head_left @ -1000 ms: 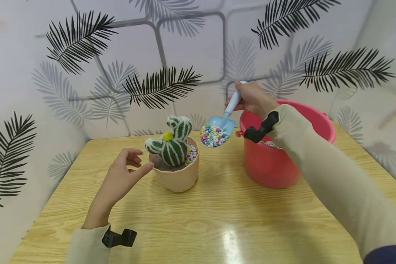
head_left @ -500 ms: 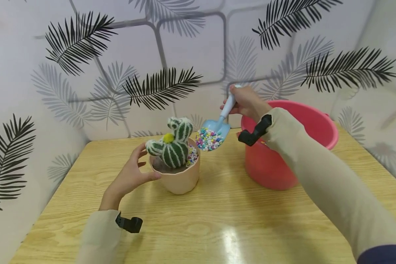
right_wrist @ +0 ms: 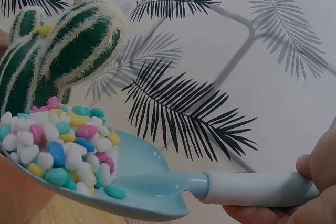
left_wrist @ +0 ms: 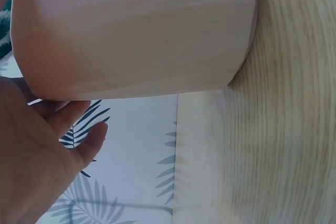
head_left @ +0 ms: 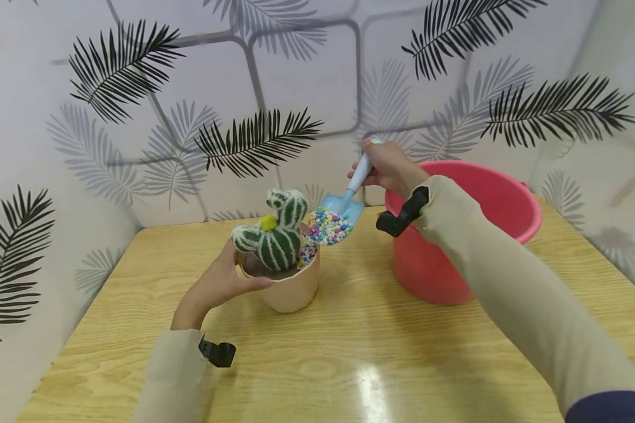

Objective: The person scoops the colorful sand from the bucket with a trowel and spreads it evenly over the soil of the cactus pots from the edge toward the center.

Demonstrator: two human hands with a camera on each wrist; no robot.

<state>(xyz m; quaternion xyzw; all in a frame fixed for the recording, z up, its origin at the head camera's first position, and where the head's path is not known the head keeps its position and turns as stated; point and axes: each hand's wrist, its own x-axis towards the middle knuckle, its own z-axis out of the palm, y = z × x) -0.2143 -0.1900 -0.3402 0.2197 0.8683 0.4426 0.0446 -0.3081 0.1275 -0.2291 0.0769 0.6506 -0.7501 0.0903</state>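
Observation:
My left hand [head_left: 219, 285] holds a peach flowerpot [head_left: 291, 294] at its left side, thumb along the front rim. In the left wrist view, fingertips [left_wrist: 71, 116] lie against the pot's wall. A fuzzy green-and-white cactus [head_left: 279, 247] with a yellow flower stands in the pot, colored pebbles beside it on the right. My right hand [head_left: 388, 164] grips the pale handle of a light blue hand trowel [right_wrist: 252, 187]. Heaped on its blade are multicolored pebbles [right_wrist: 68, 145]. The blade's tip overlaps the pot's right rim in the head view, close beside the cactus.
A large red bucket [head_left: 434, 270] stands on the right, partly behind my right forearm. The wooden table [head_left: 307, 358] meets a wall [head_left: 317, 76] with a leaf pattern at the back. Black camera mounts sit on both wrists.
My left hand has moved right and closed in on the pot, from beside it to holding it. The loaded trowel has moved left and slightly down, from near the bucket to the pot's rim.

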